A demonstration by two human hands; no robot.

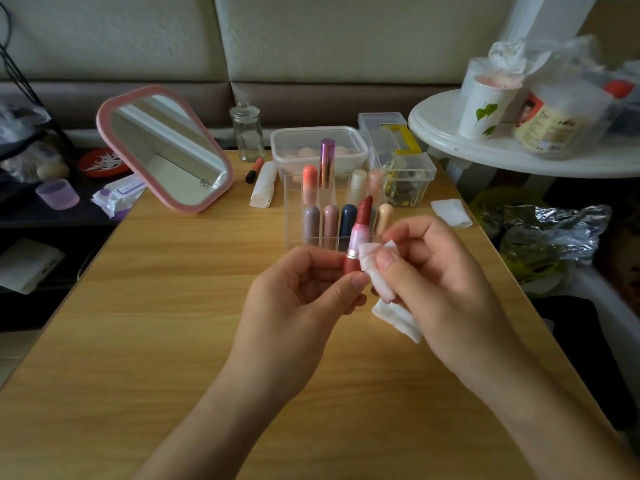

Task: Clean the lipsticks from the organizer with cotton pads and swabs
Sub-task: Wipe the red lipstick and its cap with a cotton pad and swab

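step: looks to me like I'm wiping one lipstick (pixel 360 233)
hands: left hand (pixel 294 306) pinches its base, right hand (pixel 436 278) pinches a cotton pad (pixel 370 262) against its side
where: above the bench (pixel 173 306), just in front of the organizer (pixel 291 209)
pointing: bare tip up, leaning slightly right, long axis near upright
next: I'd roll it, pad off the tip

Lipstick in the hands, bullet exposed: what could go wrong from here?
1. The lipstick has its red bullet wound out just above the cotton pad. A slip of the right hand could smear or snap it.
2. The left hand pinches only the short base, so sideways wiping might twist the lipstick loose.
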